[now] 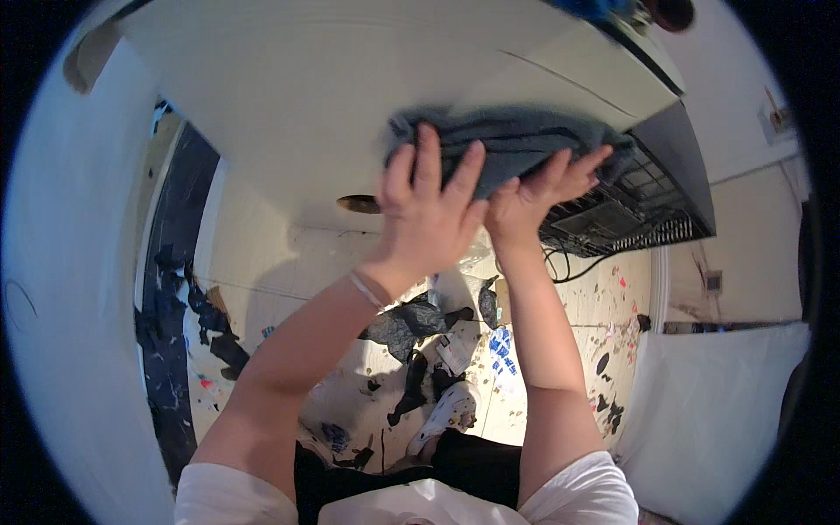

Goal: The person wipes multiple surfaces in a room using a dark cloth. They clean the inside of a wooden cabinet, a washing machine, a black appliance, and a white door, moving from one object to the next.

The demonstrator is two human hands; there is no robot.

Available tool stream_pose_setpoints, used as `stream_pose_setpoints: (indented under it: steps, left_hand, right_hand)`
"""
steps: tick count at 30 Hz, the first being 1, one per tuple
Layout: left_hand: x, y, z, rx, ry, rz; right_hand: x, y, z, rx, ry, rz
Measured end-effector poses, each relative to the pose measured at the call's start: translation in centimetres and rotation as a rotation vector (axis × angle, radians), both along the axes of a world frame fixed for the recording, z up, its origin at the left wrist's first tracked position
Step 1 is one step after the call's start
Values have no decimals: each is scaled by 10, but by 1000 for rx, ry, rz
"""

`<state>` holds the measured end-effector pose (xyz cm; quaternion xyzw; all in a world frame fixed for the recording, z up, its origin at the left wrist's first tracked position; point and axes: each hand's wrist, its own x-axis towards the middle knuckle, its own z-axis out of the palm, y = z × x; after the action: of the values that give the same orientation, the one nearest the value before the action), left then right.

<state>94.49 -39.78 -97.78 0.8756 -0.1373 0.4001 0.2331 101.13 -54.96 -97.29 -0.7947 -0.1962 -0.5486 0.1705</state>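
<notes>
A dark grey folded cloth (518, 141), somewhat blurred, lies on the broad white surface before me. My left hand (426, 203) rests on its left part, fingers spread and pointing away from me. Against the near right part of the cloth is my right hand (541, 193), with its fingers apart and stretched to the right. The two hands almost meet at the thumb side. What the palms touch underneath is hidden. A thin band circles my left wrist.
A black slatted casing (610, 210) with a loose cable (584, 272) stands at the right. An oval hole (358, 204) opens in the white surface (295, 111). Black plastic scraps (410, 321) and other litter cover the floor around my white clog (449, 413).
</notes>
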Motion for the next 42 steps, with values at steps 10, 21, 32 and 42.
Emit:
stream_pose_setpoints:
  steps: [10,21,32,42]
  left_hand:
    - [1,24,-83,386,107,-79]
    - [17,-22,23,138,-158,100]
    - [20,5,-97,483,94,-165]
    - [1,-6,-167,644,409,-319]
  right_hand:
    - [-49,-27,-109,-43,522,86]
    - [6,14,30,599,135,216]
    - [-27,2,-117,806,610,152]
    - [-40,18,-246,1239,1200,-21]
